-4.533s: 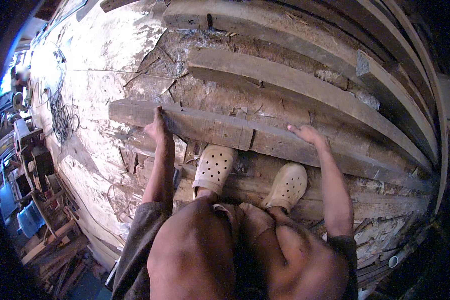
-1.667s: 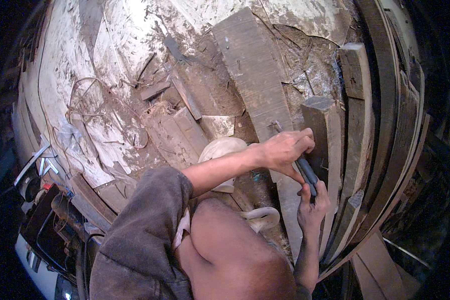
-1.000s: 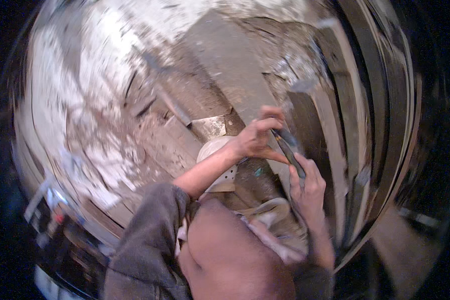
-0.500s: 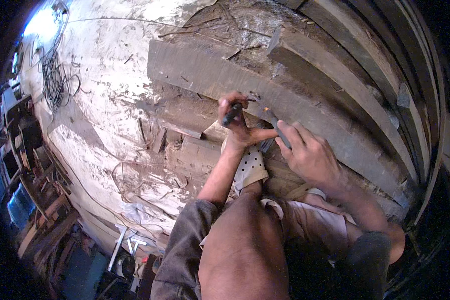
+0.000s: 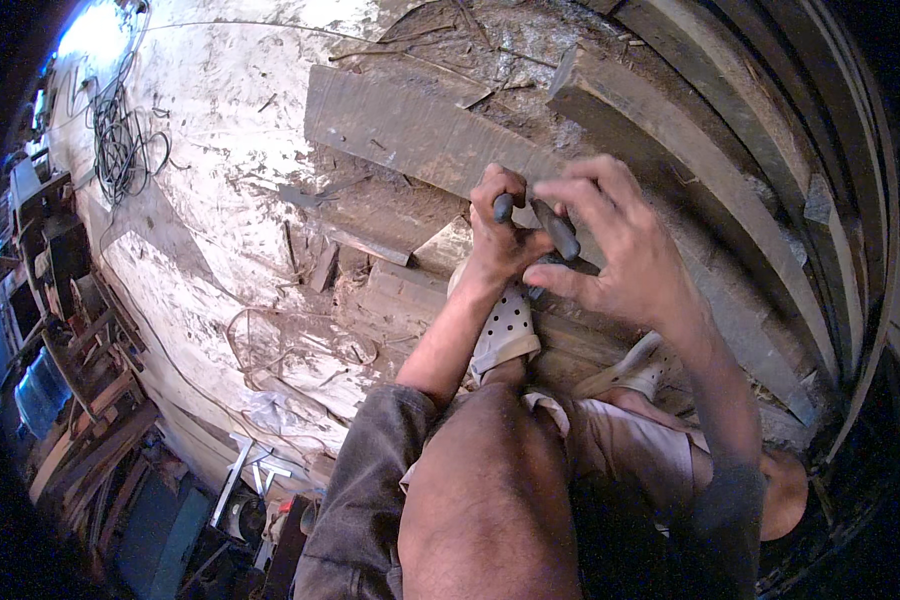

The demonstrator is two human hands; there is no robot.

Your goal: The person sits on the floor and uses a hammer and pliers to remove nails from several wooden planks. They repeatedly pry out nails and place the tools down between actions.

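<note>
My left hand (image 5: 497, 225) is closed around a dark handle, and its rounded end sticks out of the fist. Beside it a second thick dark handle (image 5: 557, 230) slants between my two hands; the pair looks like a pliers-like tool, though its head is hidden. My left thumb reaches to this second handle. My right hand (image 5: 625, 245) is open around it, thumb and fingers spread apart, and somewhat blurred. Both hands are over a long wooden plank (image 5: 410, 125) lying on the ground. Below my left hand is a white perforated clog (image 5: 500, 325) on my foot.
Curved, heavy timbers (image 5: 690, 130) lie along the right and far side. A tangle of cable (image 5: 120, 150) rests on the pale floor at far left. Stacked wood pieces (image 5: 80, 370) line the left edge. A second clog (image 5: 635, 365) is below my right hand.
My right hand has loosened from the dark handle it gripped, its fingers spreading and rising. My left hand has shifted slightly right and away, still holding its handle. The tool's head has gone from sight.
</note>
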